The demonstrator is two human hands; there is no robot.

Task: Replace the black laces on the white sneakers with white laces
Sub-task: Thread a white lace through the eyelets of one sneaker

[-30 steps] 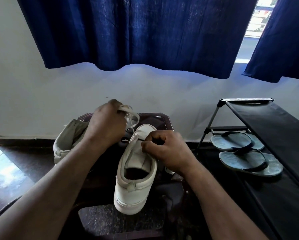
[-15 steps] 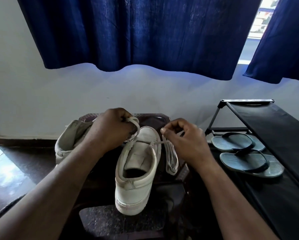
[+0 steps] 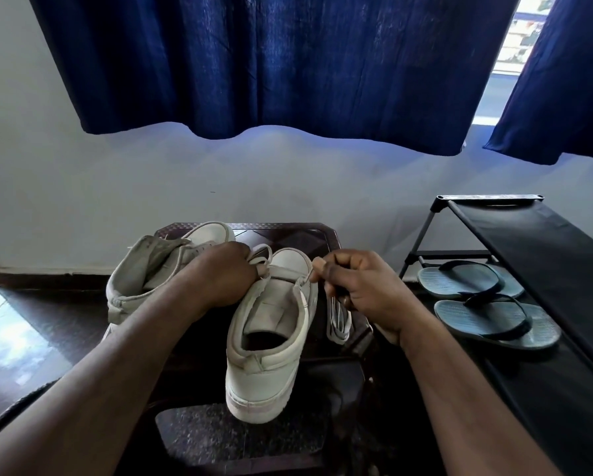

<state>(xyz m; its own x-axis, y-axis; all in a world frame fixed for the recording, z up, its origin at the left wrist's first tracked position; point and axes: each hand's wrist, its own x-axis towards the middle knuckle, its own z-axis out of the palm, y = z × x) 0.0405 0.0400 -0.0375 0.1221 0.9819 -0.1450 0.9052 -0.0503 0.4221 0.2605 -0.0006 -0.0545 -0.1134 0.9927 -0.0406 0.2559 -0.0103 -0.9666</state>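
At the lower left of the frame a glossy dark floor (image 3: 20, 324) reflects daylight. Just right of it, the far sneaker (image 3: 143, 273) lies slumped on the dark surface (image 3: 288, 231), its soft off-white upper gaping and its collar creased. No lace shows in it, black or white.

At centre frame is the left hand (image 3: 219, 276). Its grip is curled tight round 1 end of the white lace (image 3: 262, 261), a flat woven band that loops out past the knuckles. Holding it there likely keeps that end from sliding through while the other side is worked.

The near sneaker (image 3: 267, 359) stands upright with its heel toward the camera. Its tongue lies flat, leaving the eyelets easy to reach, and its rubber sole is scuffed. A single run of lace crosses near the toe.

To its right, the right hand (image 3: 360, 286) pinches the lace's other end between thumb and forefinger beside an eyelet, probably to draw it taut. The spare length (image 3: 338, 317), folded into a flat bundle, hangs just beside the shoe's right wall. Whether the lower fingers hold it I cannot tell.

At the right, 2 blue-grey rubber flip-flops (image 3: 487, 314) sit on a black shoe rack (image 3: 528, 242).
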